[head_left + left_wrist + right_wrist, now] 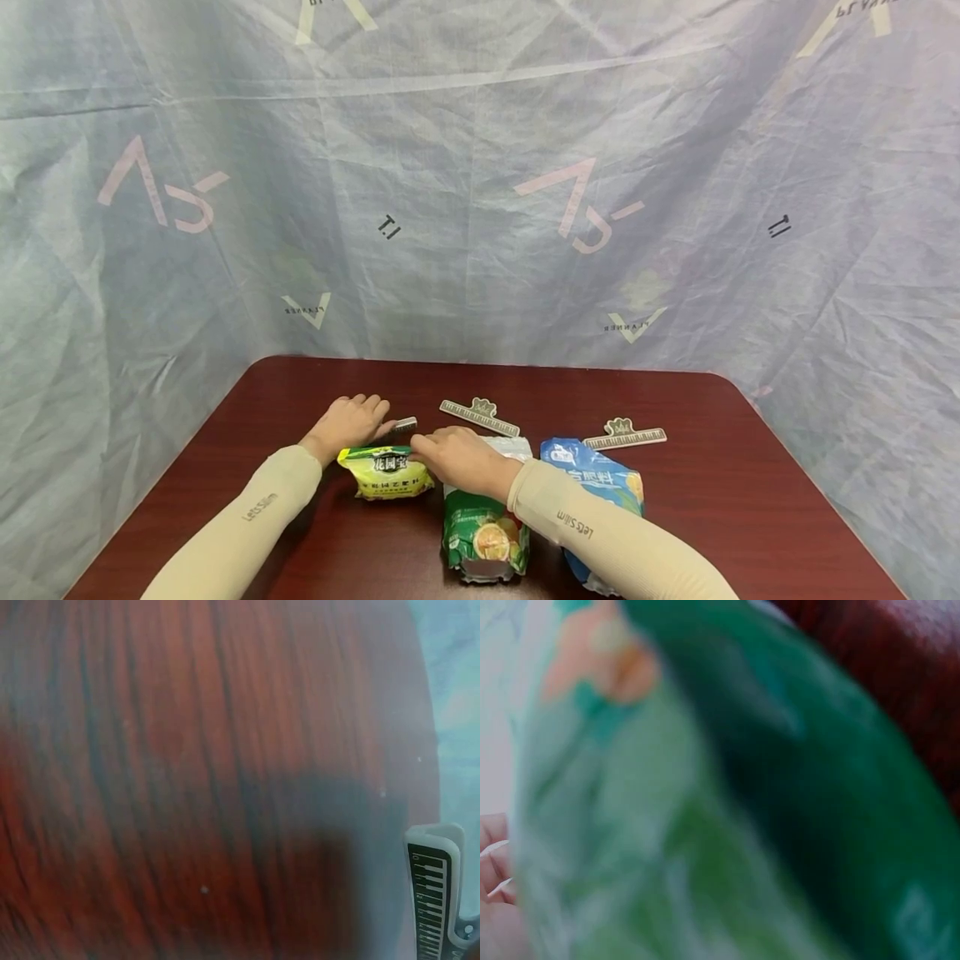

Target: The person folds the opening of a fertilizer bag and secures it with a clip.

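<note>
A yellow-green snack bag with dark lettering sits on the table between the two hands. My right hand pinches its upper right corner; the fingertips are partly hidden. Behind the bag my left hand holds a long clip printed with piano keys. In the left wrist view that clip shows at the lower right edge. Beneath my right forearm lies a green bag with fruit pictures, its silver top partly covered. The same green bag fills most of the right wrist view, blurred.
A blue bag lies to the right, partly under the right sleeve. Two more piano-key clips lie farther back, one clip behind the green bag and another clip behind the blue one. Printed cloth hangs behind the dark red table.
</note>
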